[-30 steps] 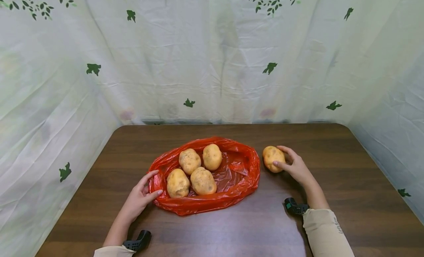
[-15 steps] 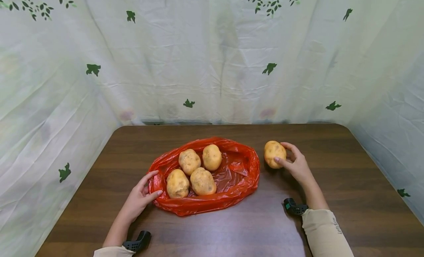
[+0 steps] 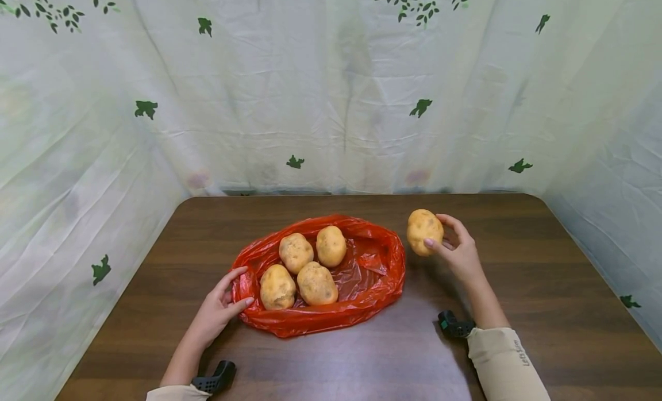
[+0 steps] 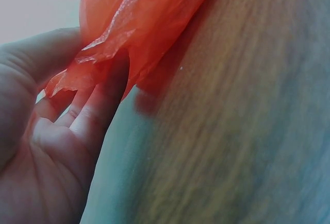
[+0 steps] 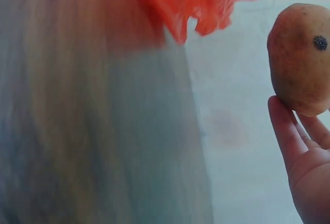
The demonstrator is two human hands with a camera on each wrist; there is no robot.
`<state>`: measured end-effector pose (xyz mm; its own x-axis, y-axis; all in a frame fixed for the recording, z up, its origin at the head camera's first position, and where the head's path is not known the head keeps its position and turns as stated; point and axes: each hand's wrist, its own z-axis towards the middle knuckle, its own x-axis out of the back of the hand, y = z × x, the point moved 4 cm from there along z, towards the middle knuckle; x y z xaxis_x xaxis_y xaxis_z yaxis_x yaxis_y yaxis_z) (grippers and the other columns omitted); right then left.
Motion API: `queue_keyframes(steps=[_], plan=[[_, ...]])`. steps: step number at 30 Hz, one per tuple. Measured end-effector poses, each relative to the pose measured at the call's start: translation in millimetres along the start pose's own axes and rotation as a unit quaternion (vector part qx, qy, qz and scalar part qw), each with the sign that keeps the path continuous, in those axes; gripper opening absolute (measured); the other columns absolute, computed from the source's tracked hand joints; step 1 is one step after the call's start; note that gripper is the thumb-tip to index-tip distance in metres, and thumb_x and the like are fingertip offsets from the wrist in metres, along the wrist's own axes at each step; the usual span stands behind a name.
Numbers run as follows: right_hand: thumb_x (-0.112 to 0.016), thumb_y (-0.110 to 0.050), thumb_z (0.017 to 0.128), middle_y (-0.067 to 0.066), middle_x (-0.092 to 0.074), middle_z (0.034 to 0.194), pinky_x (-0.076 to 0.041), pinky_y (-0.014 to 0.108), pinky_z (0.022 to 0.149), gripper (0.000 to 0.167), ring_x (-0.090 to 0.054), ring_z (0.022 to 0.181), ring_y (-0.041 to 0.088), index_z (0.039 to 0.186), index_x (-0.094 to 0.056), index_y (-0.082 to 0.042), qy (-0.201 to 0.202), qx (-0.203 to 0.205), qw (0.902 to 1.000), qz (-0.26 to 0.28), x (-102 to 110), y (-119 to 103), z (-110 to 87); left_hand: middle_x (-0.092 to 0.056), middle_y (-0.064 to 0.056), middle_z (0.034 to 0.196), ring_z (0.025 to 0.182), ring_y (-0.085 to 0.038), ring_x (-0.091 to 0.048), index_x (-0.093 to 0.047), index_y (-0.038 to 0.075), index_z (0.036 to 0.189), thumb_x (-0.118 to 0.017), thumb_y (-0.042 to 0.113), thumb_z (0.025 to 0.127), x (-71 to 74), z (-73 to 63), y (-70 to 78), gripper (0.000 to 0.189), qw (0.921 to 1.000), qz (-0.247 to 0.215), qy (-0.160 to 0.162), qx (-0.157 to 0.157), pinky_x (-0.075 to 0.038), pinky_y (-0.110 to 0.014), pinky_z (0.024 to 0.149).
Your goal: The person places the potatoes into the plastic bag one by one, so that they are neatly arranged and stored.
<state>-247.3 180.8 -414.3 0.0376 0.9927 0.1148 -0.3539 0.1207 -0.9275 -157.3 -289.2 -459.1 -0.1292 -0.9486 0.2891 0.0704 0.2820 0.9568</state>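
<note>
A red plastic bag (image 3: 357,315) lies on the table with its mouth spread wide. Inside it, toward its left and middle, sit several potatoes (image 3: 318,283). My left hand (image 3: 214,312) pinches the bag's left rim between thumb and fingers; the left wrist view shows the thin red plastic (image 4: 149,23) between them. To the right of the bag, my right hand (image 3: 462,254) holds a single potato (image 3: 424,232) above the table. That potato (image 5: 301,62) bears a dark spot in the right wrist view, with thumb and fingers at its lower end.
Under everything is a brown wood-grain table (image 3: 362,361) with rounded far corners. A pale curtain (image 3: 331,102) with green leaf prints hangs behind it and along both sides. Black wrist cameras (image 3: 216,378) sit on both wrists, close above the tabletop.
My right hand has lifted the potato off the table, and it has moved slightly toward the far edge. The left hand, the bag and the potatoes in it stay put.
</note>
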Motion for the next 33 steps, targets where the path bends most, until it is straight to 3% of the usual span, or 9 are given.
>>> queue_keyframes(steps=[17,24,33], plan=[[-0.066,0.008,0.076,0.017,-0.041,0.124,-0.047,0.021,0.081,0.060,-0.053,0.100,0.013,0.128,-0.038,0.002,-0.056,0.032,0.9971,0.039,-40,-26,-5.0,-0.034,-0.021,0.131,0.094,-0.021,-0.059,-0.030,0.014,0.137,-0.065,0.014,0.083,-0.5,0.2,1.5,0.065,1.0000,0.000,0.004,0.002,-0.051,-0.030,0.074],[-0.069,0.004,0.075,0.018,-0.043,0.123,-0.047,0.023,0.082,0.062,-0.053,0.102,0.019,0.129,-0.038,0.000,-0.092,0.027,0.9951,0.024,-61,-30,-9.8,-0.036,-0.022,0.130,0.094,-0.019,-0.060,-0.031,0.015,0.137,-0.065,0.015,0.083,-0.4,1.0,1.3,0.065,1.0000,0.000,0.005,-0.005,-0.051,-0.030,0.073],[-0.070,0.007,0.072,0.020,-0.042,0.123,-0.044,0.046,0.086,0.061,-0.048,0.106,0.036,0.125,-0.040,0.006,-0.124,0.032,0.9917,-0.001,-89,-55,-20.7,-0.037,-0.022,0.129,0.095,-0.016,-0.059,-0.031,0.012,0.137,-0.065,0.009,0.082,-1.4,1.7,0.1,0.064,0.9997,-0.009,0.002,-0.024,-0.051,-0.030,0.074]])
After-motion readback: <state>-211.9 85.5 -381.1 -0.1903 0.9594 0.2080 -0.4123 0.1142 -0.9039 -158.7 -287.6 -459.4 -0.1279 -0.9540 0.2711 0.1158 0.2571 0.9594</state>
